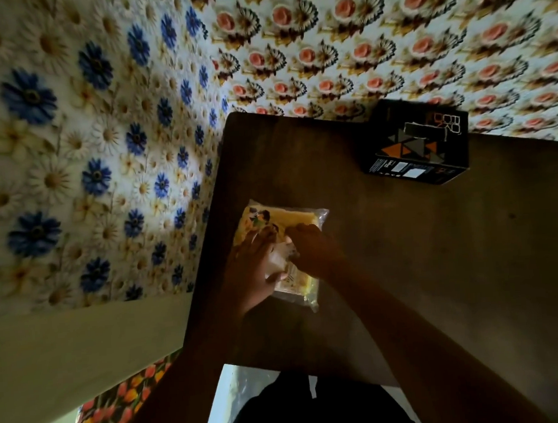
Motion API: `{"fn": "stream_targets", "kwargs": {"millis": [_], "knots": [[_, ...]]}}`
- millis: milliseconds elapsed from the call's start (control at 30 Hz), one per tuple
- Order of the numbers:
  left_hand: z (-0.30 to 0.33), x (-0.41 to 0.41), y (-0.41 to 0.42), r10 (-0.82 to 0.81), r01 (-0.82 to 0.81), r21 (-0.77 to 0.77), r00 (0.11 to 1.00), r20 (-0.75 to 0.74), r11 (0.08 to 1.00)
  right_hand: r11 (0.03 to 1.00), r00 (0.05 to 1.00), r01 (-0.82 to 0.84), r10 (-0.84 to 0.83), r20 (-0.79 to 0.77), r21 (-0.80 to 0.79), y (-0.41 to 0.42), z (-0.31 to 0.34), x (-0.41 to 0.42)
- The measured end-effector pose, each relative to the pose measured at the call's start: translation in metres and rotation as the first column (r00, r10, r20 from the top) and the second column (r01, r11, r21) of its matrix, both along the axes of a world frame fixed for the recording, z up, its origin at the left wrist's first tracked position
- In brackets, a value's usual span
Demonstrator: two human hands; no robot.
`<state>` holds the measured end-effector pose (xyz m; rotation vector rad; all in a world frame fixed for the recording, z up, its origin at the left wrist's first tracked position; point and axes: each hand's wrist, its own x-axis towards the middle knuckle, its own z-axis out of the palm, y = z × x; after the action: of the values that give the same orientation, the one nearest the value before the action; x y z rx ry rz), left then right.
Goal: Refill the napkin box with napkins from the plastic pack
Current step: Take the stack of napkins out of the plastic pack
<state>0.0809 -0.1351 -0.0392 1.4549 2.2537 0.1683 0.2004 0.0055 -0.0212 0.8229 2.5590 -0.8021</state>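
Observation:
A clear plastic pack (pixel 291 218) of yellow napkins lies on the dark wooden table (pixel 404 252) near its left edge. My left hand (pixel 258 265) grips the pack's left side and a white bit of wrapper at its middle. My right hand (pixel 312 248) pinches the plastic at the pack's middle, right against the left hand. Both hands hide the middle of the pack. The black napkin box (pixel 420 143), printed with orange and grey triangles, sits at the table's far edge, well apart from both hands.
Flowered wall coverings stand close behind and left of the table: blue and white daisies (pixel 87 141) on the left, pink roses (pixel 391 41) at the back. A tulip-print cloth (pixel 119 407) shows at the lower left.

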Motion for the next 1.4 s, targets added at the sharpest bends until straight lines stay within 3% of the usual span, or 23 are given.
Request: {"fn": "stream_targets", "kwargs": {"millis": [133,233,367,433,533,633,700,800,867,1067,1233,1400], "knots": [[0.003,0.007,0.000,0.025,-0.025,-0.001,1.000,0.003,1.000,0.995,0.992,-0.093,0.090,0.093,0.034,0.005,0.005,-0.007],[0.002,0.008,-0.001,0.038,-0.038,0.011,0.999,0.006,0.999,0.999,0.999,-0.038,0.038,0.000,-0.014,0.005,0.008,-0.006],[0.002,0.006,-0.001,0.034,-0.034,-0.006,0.999,0.031,0.999,0.964,0.965,0.195,-0.221,-0.142,-0.179,0.012,0.006,0.036],[0.001,0.005,0.000,0.039,-0.039,-0.004,0.998,0.039,0.999,0.935,0.930,0.314,-0.338,-0.147,-0.168,0.014,0.006,0.068],[-0.001,0.005,-0.001,0.049,-0.048,-0.006,0.998,0.050,0.999,0.782,0.800,0.579,-0.599,-0.024,-0.232,0.015,0.003,0.108],[-0.003,0.005,-0.001,0.053,-0.053,-0.002,0.997,0.061,0.999,0.703,0.738,0.669,-0.667,0.102,-0.241,0.017,-0.010,0.122],[-0.003,0.004,0.000,0.056,-0.056,-0.003,0.996,0.067,0.998,0.689,0.713,0.695,-0.697,0.073,-0.205,0.017,-0.012,0.119],[-0.002,0.005,-0.001,0.053,-0.053,-0.002,0.996,0.066,0.999,0.664,0.655,0.743,-0.747,-0.116,-0.081,0.013,-0.008,0.107],[-0.001,0.006,-0.001,0.056,-0.057,0.003,0.996,0.068,0.998,0.637,0.604,0.765,-0.762,-0.233,-0.100,0.009,-0.008,0.096],[0.000,0.006,-0.001,0.056,-0.056,-0.003,0.996,0.069,0.998,0.604,0.580,0.753,-0.797,-0.169,-0.260,0.011,-0.019,0.069],[0.000,0.007,-0.001,0.068,-0.069,0.004,0.995,0.078,0.998,0.540,0.502,0.799,-0.841,-0.201,-0.264,0.014,-0.024,0.062],[-0.004,0.006,0.000,0.065,-0.065,-0.003,0.995,0.074,0.998,0.541,0.478,0.805,-0.835,-0.273,-0.244,0.020,-0.020,0.068]]}}
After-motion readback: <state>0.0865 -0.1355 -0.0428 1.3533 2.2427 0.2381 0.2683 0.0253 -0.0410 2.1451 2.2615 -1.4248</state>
